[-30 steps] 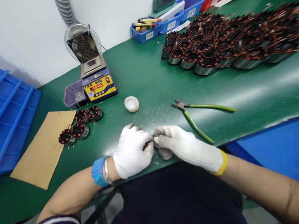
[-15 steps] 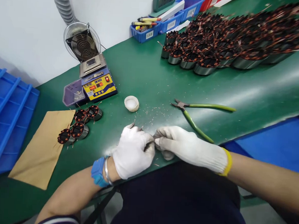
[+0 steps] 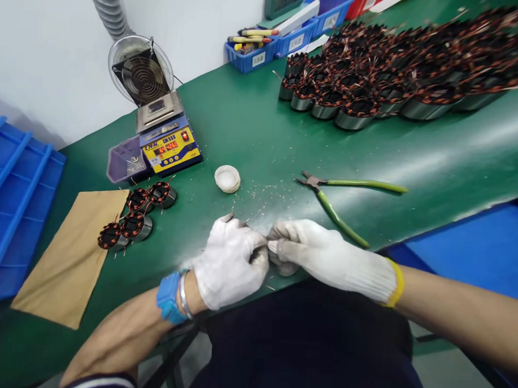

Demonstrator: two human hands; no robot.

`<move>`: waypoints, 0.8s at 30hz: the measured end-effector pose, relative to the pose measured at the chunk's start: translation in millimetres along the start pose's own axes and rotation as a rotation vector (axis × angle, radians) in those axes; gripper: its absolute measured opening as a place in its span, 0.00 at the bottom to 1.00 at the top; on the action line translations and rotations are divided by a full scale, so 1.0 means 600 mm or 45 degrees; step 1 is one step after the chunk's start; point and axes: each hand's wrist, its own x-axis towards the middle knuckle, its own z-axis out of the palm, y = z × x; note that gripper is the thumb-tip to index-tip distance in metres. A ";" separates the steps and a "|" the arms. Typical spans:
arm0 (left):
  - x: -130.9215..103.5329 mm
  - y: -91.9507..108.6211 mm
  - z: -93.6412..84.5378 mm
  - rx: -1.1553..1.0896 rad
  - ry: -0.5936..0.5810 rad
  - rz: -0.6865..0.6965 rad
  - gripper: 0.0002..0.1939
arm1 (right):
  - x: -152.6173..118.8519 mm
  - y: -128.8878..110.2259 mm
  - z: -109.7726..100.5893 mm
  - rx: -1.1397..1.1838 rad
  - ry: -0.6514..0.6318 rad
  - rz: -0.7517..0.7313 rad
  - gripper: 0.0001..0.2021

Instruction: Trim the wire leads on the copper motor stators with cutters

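Just past the near edge of the green tabletop [image 3: 253,130], the white-gloved left hand [image 3: 233,265] and the yellow-cuffed, white-gloved right hand [image 3: 325,252] meet at their soiled fingertips. Each grip is curled in narrow, but anything between them is hidden by thumbs and knuckles — I cannot tell what is held.

Green-handled metal cutting pliers [image 3: 316,182] lie spread beyond the right hand, apart from it, and a round whitish shallow dish [image 3: 227,179] sits beyond the left. Off to the left, four copper-wound steel rings [image 3: 133,225] stand against a tan sheet [image 3: 67,259], whose material is unclear; a ribbed blue plastic crate [image 3: 19,204] is cut off by the frame.

Farther back, a blue-and-yellow control box [image 3: 172,152] reads "CM 55", its last character doubtful, with red digits showing 426; the brand lettering is too blurred to trust. A crowd of similar wound rings [image 3: 352,115] blurs toward the right. Labels on the blue plastic bins [image 3: 244,63] bear small, uncertain characters — the dark green clock [image 3: 271,9] behind, cropped on top, shows 4 53.
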 end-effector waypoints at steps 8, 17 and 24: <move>0.002 0.001 0.001 -0.015 0.034 0.010 0.10 | 0.001 0.003 -0.036 -0.872 0.217 -0.901 0.13; -0.001 -0.003 0.001 -0.040 -0.001 0.006 0.09 | -0.004 -0.003 -0.015 -0.251 -0.008 -0.072 0.09; 0.001 -0.003 0.000 -0.001 -0.014 0.017 0.10 | -0.004 0.008 -0.033 -0.979 0.278 -0.971 0.14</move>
